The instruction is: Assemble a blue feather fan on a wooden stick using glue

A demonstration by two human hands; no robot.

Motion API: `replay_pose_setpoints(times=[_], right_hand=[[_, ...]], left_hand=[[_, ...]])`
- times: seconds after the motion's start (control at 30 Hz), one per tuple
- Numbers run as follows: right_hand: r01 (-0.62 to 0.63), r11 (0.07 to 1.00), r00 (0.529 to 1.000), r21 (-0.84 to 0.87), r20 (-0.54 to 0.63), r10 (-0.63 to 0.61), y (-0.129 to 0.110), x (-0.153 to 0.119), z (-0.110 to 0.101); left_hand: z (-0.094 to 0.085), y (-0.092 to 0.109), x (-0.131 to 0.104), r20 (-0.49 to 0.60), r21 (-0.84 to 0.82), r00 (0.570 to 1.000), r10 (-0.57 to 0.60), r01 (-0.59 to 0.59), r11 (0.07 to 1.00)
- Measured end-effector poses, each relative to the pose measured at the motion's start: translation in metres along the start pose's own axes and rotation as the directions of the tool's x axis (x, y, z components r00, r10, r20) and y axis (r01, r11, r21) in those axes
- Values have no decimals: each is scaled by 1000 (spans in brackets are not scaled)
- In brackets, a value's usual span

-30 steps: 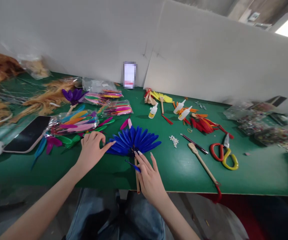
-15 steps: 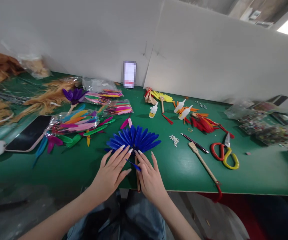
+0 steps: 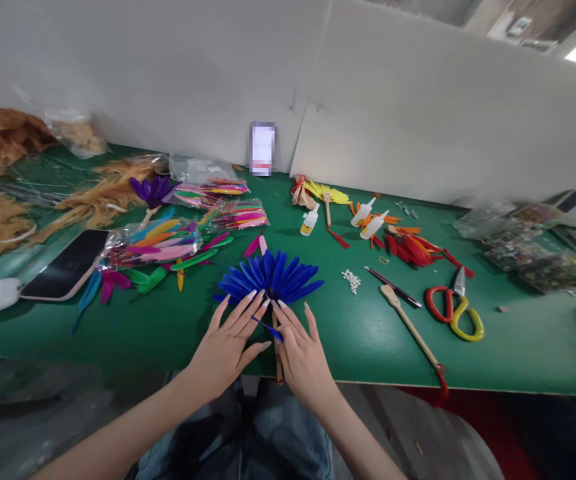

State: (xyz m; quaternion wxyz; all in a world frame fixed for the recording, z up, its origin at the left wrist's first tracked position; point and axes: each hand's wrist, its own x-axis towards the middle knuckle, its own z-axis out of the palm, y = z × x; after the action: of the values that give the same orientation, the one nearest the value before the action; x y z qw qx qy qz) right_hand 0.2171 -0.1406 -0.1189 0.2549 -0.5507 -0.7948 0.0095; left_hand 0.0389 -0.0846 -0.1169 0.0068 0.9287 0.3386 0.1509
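Note:
A fan of blue feathers (image 3: 273, 272) lies spread on the green table in front of me, with a thin wooden handle (image 3: 277, 327) running from its base toward the table edge. My left hand (image 3: 225, 343) lies with fingers stretched out, its tips touching the lower left feathers near the fan's centre. On the other side, fingertips of my right hand (image 3: 302, 357) press at the fan's base. A small loose blue feather (image 3: 271, 329) is tucked by the right thumb, its thin end pointing toward my left hand. The fingertips partly hide the join of feathers and handle.
White beads (image 3: 351, 281), a pen (image 3: 394, 288), a wooden stick (image 3: 413, 330) and scissors (image 3: 453, 307) lie to the right. Behind stand glue bottles (image 3: 310, 220) and a yellow feather fan (image 3: 333, 193). Bagged coloured feathers (image 3: 158, 245) and a phone (image 3: 68, 267) lie left.
The whole view has shifted slightly, so things on the table appear a little further right. Both hands keep nearly the same pose at the fan's base.

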Motion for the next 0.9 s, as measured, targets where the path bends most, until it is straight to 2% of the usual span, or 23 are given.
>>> replay_pose_setpoints(times=[0.6,0.73,0.9], right_hand=[[-9,999,1000,41,21,9,1,-4,-4],[-79,992,994,99,-73,86,3,-9,-6],[-197,961,959,194,-165,230,7,-15,-5]], left_hand=[[1,-1,-1,12,32,1000,22,-22,999],[2,5,1,-2,29,999,45,-44,999],[3,12,7,-45,42,997,66,-64,997]])
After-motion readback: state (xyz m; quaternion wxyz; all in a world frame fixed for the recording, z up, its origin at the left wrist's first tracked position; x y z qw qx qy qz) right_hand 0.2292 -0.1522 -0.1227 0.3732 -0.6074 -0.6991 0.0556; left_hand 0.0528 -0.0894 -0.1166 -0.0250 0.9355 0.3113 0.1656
